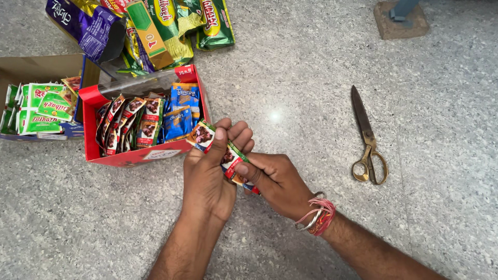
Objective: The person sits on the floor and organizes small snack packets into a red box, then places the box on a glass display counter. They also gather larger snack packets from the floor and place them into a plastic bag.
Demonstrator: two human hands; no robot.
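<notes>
My left hand (207,179) and right hand (272,181) both pinch shut on a strip of sachets (223,153) just beside the red box (111,155), already well stocked, with scissors (368,137) lying unused nearby.

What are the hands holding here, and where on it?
A strip of small sachets: left hand pinches its upper end, right hand grips the lower end.

Likely a small shop: sachet-filled red box (136,155), snack packets (155,26) on speckled stone floor (311,78).
</notes>
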